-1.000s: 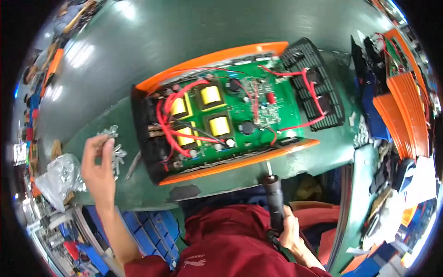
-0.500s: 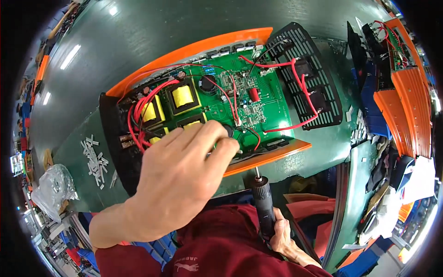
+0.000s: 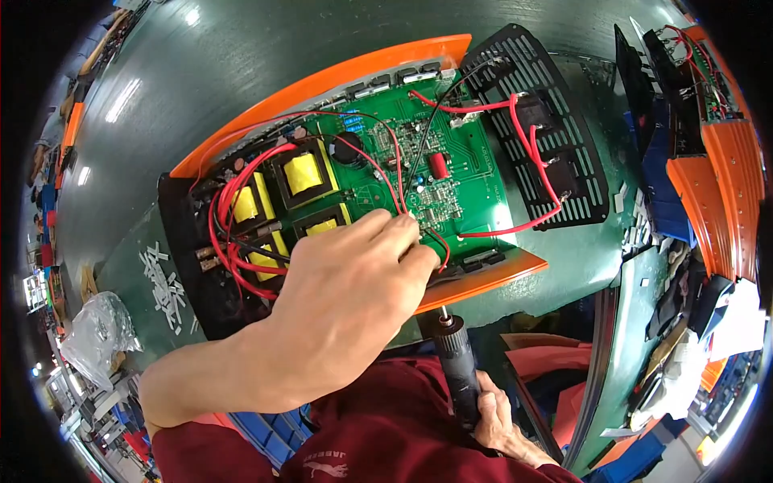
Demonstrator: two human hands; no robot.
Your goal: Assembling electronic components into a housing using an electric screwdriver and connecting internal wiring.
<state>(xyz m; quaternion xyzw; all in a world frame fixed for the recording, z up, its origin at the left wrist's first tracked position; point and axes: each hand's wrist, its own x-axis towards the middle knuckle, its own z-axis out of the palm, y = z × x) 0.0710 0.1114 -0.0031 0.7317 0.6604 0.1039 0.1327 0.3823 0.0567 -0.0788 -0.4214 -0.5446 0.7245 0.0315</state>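
An opened electronic device lies on the bench, its green circuit board (image 3: 475, 181) set between an orange far side panel (image 3: 322, 88) and an orange near side panel (image 3: 491, 282). Yellow-wrapped transformers (image 3: 304, 173) and looped red wires (image 3: 221, 221) fill its left part. My left hand (image 3: 354, 294) reaches over the near panel at the board's near edge, fingers curled down; the fingertips and anything in them are hidden. Below that panel my right hand (image 3: 493, 414) grips a black electric screwdriver (image 3: 457, 366), its bit pointing up at the panel's outer side. Where the bit ends is hidden.
A slotted black end plate (image 3: 576, 145) is joined to the board by red and black wires. Small white strips (image 3: 165, 294) and a clear plastic bag (image 3: 101, 334) lie on the left. Another orange housing (image 3: 717, 193) stands at the right.
My left hand has shifted a little to the right along the near panel, fingers still curled. My right hand keeps the screwdriver below the panel, moved only slightly.
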